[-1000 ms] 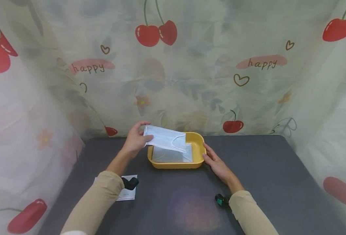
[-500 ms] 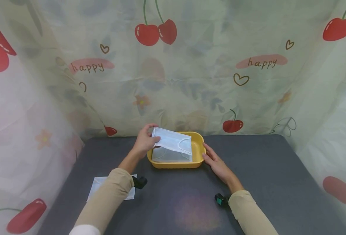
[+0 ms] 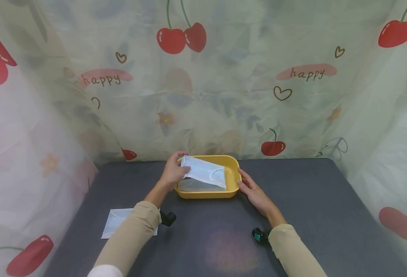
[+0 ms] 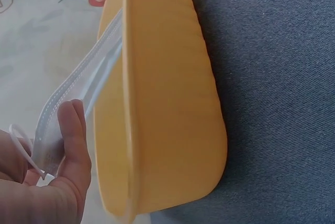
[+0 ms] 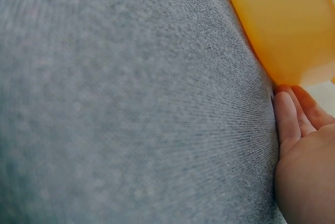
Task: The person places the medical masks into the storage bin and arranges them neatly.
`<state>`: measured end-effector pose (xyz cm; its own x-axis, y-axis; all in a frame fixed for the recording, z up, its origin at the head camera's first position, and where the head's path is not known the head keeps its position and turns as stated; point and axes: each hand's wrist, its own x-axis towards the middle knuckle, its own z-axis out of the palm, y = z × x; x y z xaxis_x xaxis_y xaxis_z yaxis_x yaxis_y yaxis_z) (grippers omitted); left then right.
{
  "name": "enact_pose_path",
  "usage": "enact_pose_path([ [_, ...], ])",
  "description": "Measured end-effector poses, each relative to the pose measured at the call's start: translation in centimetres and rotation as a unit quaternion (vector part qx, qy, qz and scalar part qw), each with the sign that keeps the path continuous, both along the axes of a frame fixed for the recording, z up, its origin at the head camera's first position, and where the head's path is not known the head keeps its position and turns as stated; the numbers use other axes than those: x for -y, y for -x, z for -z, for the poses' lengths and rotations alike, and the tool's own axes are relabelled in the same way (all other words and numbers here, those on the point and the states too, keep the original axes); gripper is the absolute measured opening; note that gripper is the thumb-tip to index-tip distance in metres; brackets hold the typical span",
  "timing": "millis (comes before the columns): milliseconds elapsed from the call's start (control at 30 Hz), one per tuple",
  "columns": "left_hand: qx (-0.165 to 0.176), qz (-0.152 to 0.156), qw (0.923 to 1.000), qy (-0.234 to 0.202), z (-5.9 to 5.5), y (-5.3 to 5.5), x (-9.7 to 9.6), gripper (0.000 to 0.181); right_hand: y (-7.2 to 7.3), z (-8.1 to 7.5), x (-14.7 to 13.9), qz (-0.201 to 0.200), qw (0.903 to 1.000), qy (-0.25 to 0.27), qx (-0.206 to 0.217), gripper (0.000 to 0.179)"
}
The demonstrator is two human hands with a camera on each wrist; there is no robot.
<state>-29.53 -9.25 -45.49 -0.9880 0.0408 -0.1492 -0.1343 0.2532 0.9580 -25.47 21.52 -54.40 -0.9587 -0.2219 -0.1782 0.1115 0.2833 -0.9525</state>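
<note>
My left hand (image 3: 171, 171) pinches a pale blue face mask (image 3: 206, 171) by its left end, thumb on top, in the head view. The mask slants down to the right into a yellow plastic tray (image 3: 232, 175). Under it, another mask (image 3: 198, 186) lies flat on the tray's bottom, partly covered. The left wrist view shows the thumb (image 4: 73, 140) against the mask, an ear loop (image 4: 22, 145) hanging by the fingers, and the far end hidden behind the tray wall. My right hand (image 3: 256, 194) rests its extended fingers against the tray's right side.
A further mask (image 3: 115, 221) lies on the dark grey table (image 3: 310, 207) at the left, partly under my left forearm. Behind the table's far edge hangs a cherry-print curtain (image 3: 224, 96), which also runs along both sides.
My left hand has moved right and slightly down with the mask, lowering its right end into the tray. My right hand and the tray have stayed in place.
</note>
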Motion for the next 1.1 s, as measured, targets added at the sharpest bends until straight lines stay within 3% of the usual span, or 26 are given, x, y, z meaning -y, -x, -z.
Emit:
enact_pose_path([
  [167,-0.011,0.002,0.9994,0.034,0.2,-0.2,-0.1,0.052,0.0,-0.1,0.1,0.004,1.0,-0.004,0.004,0.058],
  [267,-0.022,0.004,0.9964,0.082,0.2,-0.3,0.0,0.053,0.0,-0.2,0.1,0.006,1.0,-0.006,0.005,0.059],
  [400,-0.033,0.013,0.9887,0.145,0.2,-0.4,0.1,0.055,0.0,-0.3,0.1,0.003,1.0,0.001,0.004,0.059],
  [733,-0.055,0.02,0.9689,0.241,0.1,-0.2,0.5,0.058,-0.1,-0.4,0.0,0.001,1.0,0.006,0.004,0.058],
  [900,-0.065,0.003,0.968,0.243,0.0,-0.3,0.7,0.057,-0.2,-0.5,0.0,0.001,1.0,0.002,0.004,0.058],
  [1100,-0.071,-0.022,0.974,0.214,0.0,-0.7,1.1,0.054,-0.2,-0.4,0.1,0.002,1.0,0.003,0.003,0.058],
])
